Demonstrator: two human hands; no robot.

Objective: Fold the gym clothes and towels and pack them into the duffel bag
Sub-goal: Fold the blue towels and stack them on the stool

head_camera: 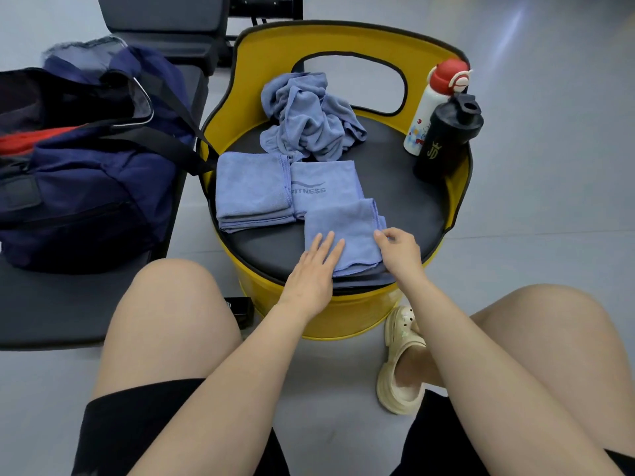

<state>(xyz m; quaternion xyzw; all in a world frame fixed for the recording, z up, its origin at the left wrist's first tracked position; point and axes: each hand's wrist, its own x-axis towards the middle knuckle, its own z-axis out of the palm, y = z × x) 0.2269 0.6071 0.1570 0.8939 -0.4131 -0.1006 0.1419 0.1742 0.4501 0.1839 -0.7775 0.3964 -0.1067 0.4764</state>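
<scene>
The person sits before a yellow barrel seat (343,321) with a black round cushion (395,201) on top; on the near part of this cushion lies a small blue towel (347,231), already folded into a rectangle; the left hand (311,274) rests flat on the near left part of this towel, the fingers straight and a little spread, gripping nothing; the right hand (400,249) pinches the right edge of the same towel between thumb and curled fingers; just behind it lies a folded towel with the word FITNESS (323,187), partly covered by the near one; beside that, to the left, is a folded stack of blue towels (252,190), touching the FITNESS towel; further back a crumpled blue towel (309,115) lies in a heap, not folded; at the right rim of the cushion stand a white bottle with a red cap (431,108) and a black shaker bottle (446,139), just beside each other; the navy duffel bag (86,187) sits open on a dark bench (51,310) at the left, something red visible inside; a cream clog (400,365) is on the floor
</scene>
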